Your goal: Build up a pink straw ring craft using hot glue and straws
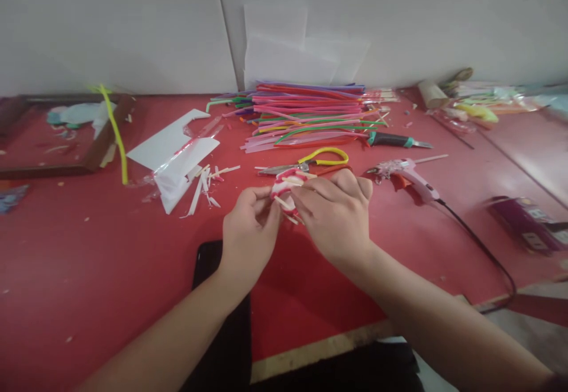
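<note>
Between my two hands, above the red table, is a small red-and-white craft piece [287, 186] with pale thin sticks poking out of it. My left hand [251, 226] pinches its left side between thumb and fingers. On its right side my right hand [335, 217] has its fingers closed around the edge and the sticks; my fingers hide part of the piece. Just behind it lie scissors [331, 155] with yellow handle loops, partly covered by my right hand. A pink hot glue gun [410, 179] rests to the right of that hand.
Behind is a pile of coloured pipe cleaners [306, 114] with a teal-and-black knife [390, 139] beside it. White paper [171, 138] and cut white strips [204, 188] lie left. A wooden frame [89, 164] is far left, a purple box [528, 223] right. A black phone [208, 256] sits near my left wrist.
</note>
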Tool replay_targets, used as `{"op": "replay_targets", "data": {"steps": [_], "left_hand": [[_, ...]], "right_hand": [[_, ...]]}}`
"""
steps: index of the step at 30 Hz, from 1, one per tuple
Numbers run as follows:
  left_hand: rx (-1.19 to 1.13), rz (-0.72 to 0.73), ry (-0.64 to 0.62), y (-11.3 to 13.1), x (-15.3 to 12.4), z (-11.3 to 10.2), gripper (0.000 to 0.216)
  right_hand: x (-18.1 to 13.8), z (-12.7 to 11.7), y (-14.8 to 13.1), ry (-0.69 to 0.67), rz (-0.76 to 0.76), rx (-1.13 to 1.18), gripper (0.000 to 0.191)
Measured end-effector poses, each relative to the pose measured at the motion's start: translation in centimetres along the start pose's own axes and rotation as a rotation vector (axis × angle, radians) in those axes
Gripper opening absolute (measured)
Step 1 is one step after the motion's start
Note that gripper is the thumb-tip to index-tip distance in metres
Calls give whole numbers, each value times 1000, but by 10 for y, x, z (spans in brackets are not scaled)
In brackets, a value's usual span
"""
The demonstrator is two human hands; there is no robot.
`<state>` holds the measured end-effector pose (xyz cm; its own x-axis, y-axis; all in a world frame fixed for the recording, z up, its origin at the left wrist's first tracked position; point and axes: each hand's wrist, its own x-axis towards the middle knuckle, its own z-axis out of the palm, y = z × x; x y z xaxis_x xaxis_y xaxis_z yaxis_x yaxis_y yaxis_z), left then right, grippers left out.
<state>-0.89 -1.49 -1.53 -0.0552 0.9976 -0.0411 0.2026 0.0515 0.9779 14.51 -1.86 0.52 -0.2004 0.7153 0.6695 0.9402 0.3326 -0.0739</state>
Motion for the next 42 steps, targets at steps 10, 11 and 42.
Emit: {"op": "replay_targets", "data": {"steps": [10,11,42], "left_hand": [[-77,32,-65,5,-3,1,24],[-63,45,-64,5,-2,1,22],[66,302,-15,14,-15,4,12]], "right_hand": [[0,-5,-9,210,11,44,16],[1,-4,-7,218,3,45,16],[13,-17,11,198,-189,250,15]]}}
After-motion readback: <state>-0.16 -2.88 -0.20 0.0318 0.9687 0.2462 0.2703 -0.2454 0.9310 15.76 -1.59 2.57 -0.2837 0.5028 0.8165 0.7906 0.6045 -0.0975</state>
